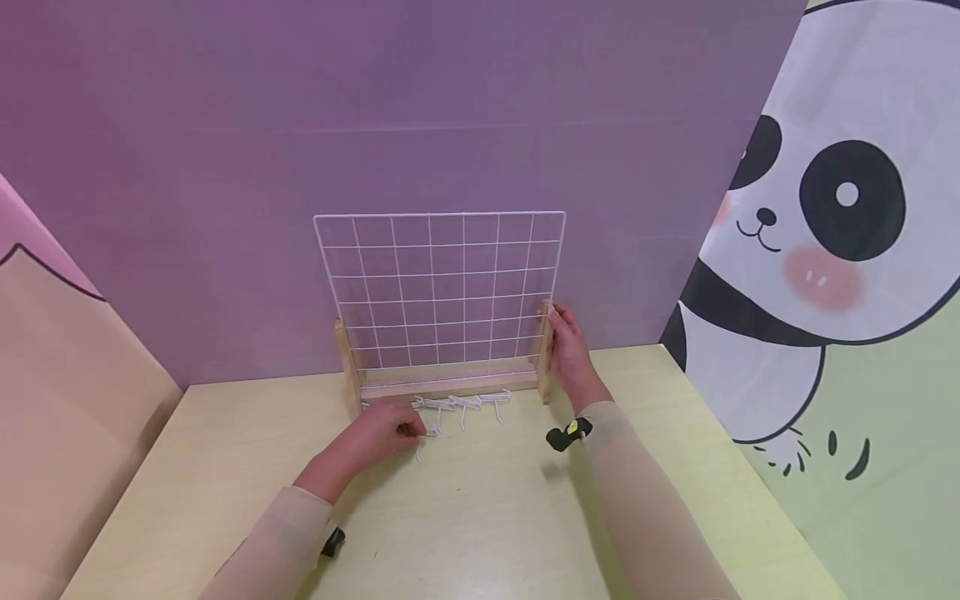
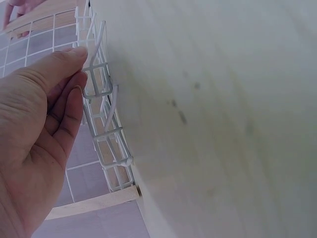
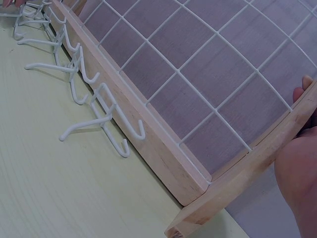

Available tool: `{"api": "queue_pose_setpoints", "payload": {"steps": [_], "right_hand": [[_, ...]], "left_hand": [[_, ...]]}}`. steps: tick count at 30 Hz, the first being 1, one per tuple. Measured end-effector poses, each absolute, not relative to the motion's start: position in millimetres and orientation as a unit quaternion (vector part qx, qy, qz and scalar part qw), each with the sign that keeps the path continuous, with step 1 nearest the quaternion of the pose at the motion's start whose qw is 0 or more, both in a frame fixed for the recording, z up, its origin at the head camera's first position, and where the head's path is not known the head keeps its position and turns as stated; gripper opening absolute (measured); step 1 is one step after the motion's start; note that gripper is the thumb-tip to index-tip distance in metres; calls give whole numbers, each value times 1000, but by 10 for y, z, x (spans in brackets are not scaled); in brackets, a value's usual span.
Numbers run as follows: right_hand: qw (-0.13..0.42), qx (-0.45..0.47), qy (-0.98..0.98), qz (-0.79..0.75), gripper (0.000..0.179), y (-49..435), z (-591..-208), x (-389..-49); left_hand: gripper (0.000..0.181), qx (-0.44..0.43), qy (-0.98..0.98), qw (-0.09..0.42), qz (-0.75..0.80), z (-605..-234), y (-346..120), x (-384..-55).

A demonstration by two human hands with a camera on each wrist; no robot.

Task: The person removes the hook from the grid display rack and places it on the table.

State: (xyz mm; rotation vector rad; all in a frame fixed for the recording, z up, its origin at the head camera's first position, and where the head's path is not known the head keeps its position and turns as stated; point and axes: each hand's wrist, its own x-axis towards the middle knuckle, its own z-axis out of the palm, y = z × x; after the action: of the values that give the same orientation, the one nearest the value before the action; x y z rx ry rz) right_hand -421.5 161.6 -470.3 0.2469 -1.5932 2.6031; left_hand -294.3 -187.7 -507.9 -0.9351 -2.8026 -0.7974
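Note:
A white wire grid panel (image 1: 446, 275) stands upright in a wooden base (image 1: 450, 387) at the back of the table. My right hand (image 1: 572, 350) grips the base's right wooden post (image 3: 237, 178), with fingers behind it and the palm at its outer side. In front of the base, my left hand (image 1: 375, 437) pinches a white wire hook (image 1: 432, 431) between thumb and fingertips, low over the table. Several more white hooks (image 3: 106, 119) lie in a row along the base's front bar, their prongs pointing outward. Part of the row is hidden behind my left hand.
The pale wooden table (image 1: 480, 525) ends at a purple backdrop (image 1: 435, 100) close behind the grid. A panda-printed sheet (image 1: 840, 250) borders the right side, and a peach-coloured printed panel (image 1: 67, 400) the left.

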Motion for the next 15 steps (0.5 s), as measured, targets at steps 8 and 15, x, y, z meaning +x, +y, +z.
{"api": "queue_pose_setpoints", "payload": {"steps": [8, 15], "right_hand": [[40, 79, -523, 848, 21, 1635, -4706, -4224], [36, 85, -527, 845, 19, 1694, -4690, -4232]], "left_hand": [[17, -306, -911, 41, -275, -5087, -1856, -2941], [15, -289, -912, 30, -290, -5047, -1848, -2928]]}}
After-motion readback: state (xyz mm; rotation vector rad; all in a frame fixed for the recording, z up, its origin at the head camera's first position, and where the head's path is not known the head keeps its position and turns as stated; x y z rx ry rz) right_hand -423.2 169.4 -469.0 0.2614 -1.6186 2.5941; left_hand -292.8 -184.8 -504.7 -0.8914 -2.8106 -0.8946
